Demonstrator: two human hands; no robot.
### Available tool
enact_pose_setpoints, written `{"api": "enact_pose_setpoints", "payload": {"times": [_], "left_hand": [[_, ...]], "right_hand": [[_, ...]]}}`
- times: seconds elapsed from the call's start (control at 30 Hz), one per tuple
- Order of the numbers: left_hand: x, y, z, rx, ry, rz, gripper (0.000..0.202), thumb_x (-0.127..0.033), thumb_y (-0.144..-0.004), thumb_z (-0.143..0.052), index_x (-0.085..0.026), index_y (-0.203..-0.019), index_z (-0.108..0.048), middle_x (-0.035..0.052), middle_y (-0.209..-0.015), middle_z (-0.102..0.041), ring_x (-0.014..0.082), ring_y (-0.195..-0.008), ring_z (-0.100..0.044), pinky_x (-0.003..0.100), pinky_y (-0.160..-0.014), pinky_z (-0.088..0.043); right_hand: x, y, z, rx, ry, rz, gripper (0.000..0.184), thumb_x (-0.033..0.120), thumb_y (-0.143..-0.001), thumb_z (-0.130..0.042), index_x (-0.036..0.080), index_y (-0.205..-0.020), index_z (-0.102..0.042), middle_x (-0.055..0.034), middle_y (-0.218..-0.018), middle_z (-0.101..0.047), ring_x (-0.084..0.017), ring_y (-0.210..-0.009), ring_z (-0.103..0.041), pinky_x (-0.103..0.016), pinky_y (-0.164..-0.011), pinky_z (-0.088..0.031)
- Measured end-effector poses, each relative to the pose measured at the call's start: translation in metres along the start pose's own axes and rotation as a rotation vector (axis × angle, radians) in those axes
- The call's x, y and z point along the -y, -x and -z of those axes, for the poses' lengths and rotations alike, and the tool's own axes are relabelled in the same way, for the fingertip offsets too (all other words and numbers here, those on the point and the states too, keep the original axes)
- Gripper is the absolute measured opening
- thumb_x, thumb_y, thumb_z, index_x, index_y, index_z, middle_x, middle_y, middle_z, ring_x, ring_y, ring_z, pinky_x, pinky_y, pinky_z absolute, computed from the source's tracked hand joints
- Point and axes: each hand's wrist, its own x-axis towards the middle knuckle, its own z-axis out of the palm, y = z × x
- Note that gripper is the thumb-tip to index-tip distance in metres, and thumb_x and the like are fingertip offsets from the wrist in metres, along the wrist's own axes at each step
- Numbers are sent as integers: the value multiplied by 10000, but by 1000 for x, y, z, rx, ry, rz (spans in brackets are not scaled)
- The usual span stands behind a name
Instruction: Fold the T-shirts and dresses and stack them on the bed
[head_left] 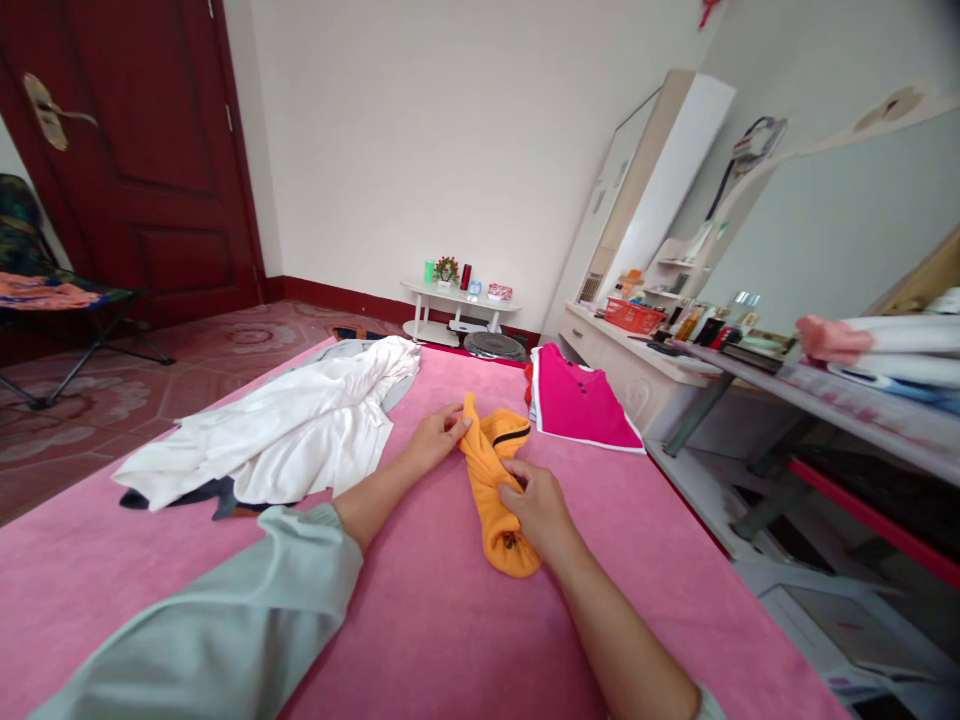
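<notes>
Orange garment [484, 465]: located at the middle of the pink cover [427, 620], bunched lengthwise, with a dark line at its far right part and a small dark mark near its near end. Whether it rests on the cover or is lifted slightly cannot be told.

Left hand [441, 437]: thumb and fingers pinch the garment's far left edge. Right hand [541, 508]: fingers curled, pinching the garment's right side, nearer than the left hand's grip. Both forearms reach in from the near side; the left wears a pale green sleeve [247, 610].

Left on the cover: a white garment [300, 425], loosely spread, lying over dark cloth [214, 495]. Far right on the cover: a magenta top [585, 400] with white edging, laid flat.

Beyond the far edge: a low white table [457, 294] bearing small items. Far left: a dark red door [150, 150] and a folding chair [56, 295]. Right: a dresser [604, 345] carrying a red basket [634, 316].
</notes>
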Motion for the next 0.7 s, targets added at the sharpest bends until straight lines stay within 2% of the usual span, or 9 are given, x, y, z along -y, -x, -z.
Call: {"api": "enact_pose_setpoints", "payload": {"times": [0.1, 0.23, 0.37, 0.47, 0.53, 0.6, 0.7], "left_hand": [[10, -3, -4, -59, 1, -22, 476, -420, -819, -556, -150, -1212, -562, 93, -1022, -686, 221, -918, -645, 327, -787, -512], [17, -3, 3, -157, 29, -9, 464, -382, -824, -558, -134, -1215, -535, 102, -989, -671, 204, -879, -644, 324, -765, -517], [22, -5, 7, -239, 66, 41, 444, -367, -841, -525, -153, -1230, -503, 94, -987, -649, 187, -834, -644, 301, -695, -520], [22, -5, 7, -227, 95, 43, 445, -354, -831, -532, -157, -1229, -495, 86, -970, -637, 173, -773, -640, 278, -633, -511], [22, -5, 6, -228, 94, 41, 451, -346, -828, -532, -155, -1235, -488, 80, -946, -633, 166, -740, -634, 273, -616, -503], [22, -5, 5, -232, 83, 36, 455, -346, -830, -531, -161, -1242, -482, 74, -940, -629, 161, -736, -629, 275, -628, -499], [23, -5, 4, -230, 77, 33, 460, -364, -832, -530, -173, -1248, -477, 67, -950, -623, 157, -746, -627, 278, -650, -496]], "right_hand": [[4, 1, -1, -16, -14, 28, 207, 148, -659, -470, 174, -729, -663, 2, -719, -615, -162, -730, -549, -227, -652, -414], [15, 2, 0, -40, -131, 27, 221, 161, -666, -453, 158, -744, -660, -22, -785, -611, -177, -794, -546, -256, -710, -425], [32, 3, 14, -88, -431, -138, 276, 222, -691, -485, 156, -888, -667, -26, -805, -638, -169, -725, -568, -246, -624, -430], [46, -4, 40, -141, -558, -220, 299, 260, -691, -523, 168, -946, -650, -16, -768, -654, -154, -616, -565, -240, -554, -413], [54, -20, 63, -201, -514, -179, 284, 264, -673, -544, 173, -921, -646, -9, -741, -652, -148, -581, -554, -240, -539, -404], [58, -48, 91, -267, -366, -85, 268, 263, -666, -539, 173, -894, -647, -2, -713, -640, -144, -567, -535, -240, -531, -392], [52, -105, 134, -374, 45, 117, 228, 247, -666, -486, 166, -797, -654, -1, -664, -600, -144, -579, -497, -244, -541, -370]]}}
